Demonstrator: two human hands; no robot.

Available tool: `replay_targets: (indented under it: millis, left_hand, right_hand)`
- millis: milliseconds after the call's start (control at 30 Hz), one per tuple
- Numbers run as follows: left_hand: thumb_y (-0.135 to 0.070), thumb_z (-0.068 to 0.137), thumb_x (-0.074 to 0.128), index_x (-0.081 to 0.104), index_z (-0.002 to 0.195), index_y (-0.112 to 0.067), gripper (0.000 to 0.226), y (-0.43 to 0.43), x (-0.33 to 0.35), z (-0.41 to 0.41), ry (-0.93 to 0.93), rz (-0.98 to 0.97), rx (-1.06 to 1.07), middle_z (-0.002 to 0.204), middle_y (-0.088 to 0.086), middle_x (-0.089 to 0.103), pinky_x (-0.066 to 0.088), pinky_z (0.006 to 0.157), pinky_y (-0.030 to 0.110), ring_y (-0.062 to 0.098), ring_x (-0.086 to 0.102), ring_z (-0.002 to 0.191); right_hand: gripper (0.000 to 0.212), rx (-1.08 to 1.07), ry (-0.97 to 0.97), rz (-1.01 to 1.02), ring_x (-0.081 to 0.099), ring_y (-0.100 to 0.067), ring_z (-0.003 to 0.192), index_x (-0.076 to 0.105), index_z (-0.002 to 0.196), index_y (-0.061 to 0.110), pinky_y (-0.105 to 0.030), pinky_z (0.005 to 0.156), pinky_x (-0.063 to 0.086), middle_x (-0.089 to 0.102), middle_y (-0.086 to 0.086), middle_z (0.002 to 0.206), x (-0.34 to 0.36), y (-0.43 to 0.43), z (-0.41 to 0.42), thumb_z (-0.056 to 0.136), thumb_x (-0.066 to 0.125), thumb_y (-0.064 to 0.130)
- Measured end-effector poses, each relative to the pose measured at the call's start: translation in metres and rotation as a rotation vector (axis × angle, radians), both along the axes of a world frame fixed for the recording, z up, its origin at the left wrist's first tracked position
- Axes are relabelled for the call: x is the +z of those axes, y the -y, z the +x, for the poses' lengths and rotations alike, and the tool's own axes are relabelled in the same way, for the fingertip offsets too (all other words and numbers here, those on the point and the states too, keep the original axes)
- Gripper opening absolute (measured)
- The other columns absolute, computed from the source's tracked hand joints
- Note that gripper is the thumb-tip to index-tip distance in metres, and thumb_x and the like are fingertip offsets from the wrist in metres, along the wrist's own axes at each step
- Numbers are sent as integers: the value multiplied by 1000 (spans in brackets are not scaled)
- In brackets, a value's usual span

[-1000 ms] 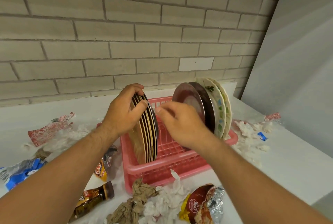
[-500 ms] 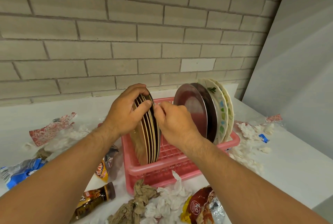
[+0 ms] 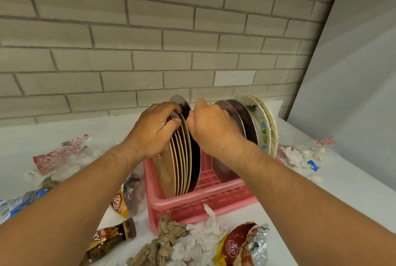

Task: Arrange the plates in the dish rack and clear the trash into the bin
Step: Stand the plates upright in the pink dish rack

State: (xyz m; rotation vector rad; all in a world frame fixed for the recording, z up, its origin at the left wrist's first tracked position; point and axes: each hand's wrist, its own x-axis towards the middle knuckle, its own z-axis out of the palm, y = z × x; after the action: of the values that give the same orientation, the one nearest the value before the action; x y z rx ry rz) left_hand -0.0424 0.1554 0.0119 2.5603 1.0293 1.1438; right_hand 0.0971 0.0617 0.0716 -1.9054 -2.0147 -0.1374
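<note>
Fingers (image 3: 201, 108) of the right hand (image 3: 214, 132) have come across from mid-rack and now curl over the rim of the dark plate (image 3: 195, 158) on the right of the stack of brown plates (image 3: 182, 158), which the left hand (image 3: 153, 130) grips upright in the pink dish rack (image 3: 203, 199); that plate, I'd say, is being peeled off for its own slot. Their tips are hidden behind the rim, no bin shows, and snack wrappers (image 3: 242, 244) lie untouched

White bench (image 3: 353, 197) carrying a pink dish rack (image 3: 203, 198) at the middle. Just in front of the rack: crumpled brown paper (image 3: 165, 238), white tissues (image 3: 203, 238), a foil snack bag (image 3: 242, 246), a brown bottle (image 3: 107, 241) on its side. Torn red wrapper (image 3: 55, 156) at left, tissue scraps (image 3: 297, 156) at right.
</note>
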Motion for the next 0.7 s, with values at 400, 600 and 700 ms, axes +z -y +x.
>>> replay_targets:
  millis: [400,600,700]
  left_hand:
    - [-41,87,43,61,94,-29,23,5,-4,-5,79,-119,1,103,-17,44,30,83,9,-3,44,103]
    - [-39,85,44,62,95,-27,24,7,-3,-5,91,-150,-6,103,-23,42,28,83,2,-6,43,105]
    - [-39,85,43,63,96,-25,26,7,-3,-4,97,-154,2,103,-17,43,27,83,2,-4,44,104]
  right_hand:
    - [4,-238,-57,141,48,-23,73,41,97,10,-31,53,36,37,-1,69,55,-19,41,98,39,7]
    - [5,-230,53,76,54,-29,82,43,102,8,-35,62,40,42,-4,75,35,-16,52,100,38,9]
    - [12,-238,108,40,52,-28,76,44,109,6,-34,64,38,51,-9,82,20,-11,51,101,37,11]
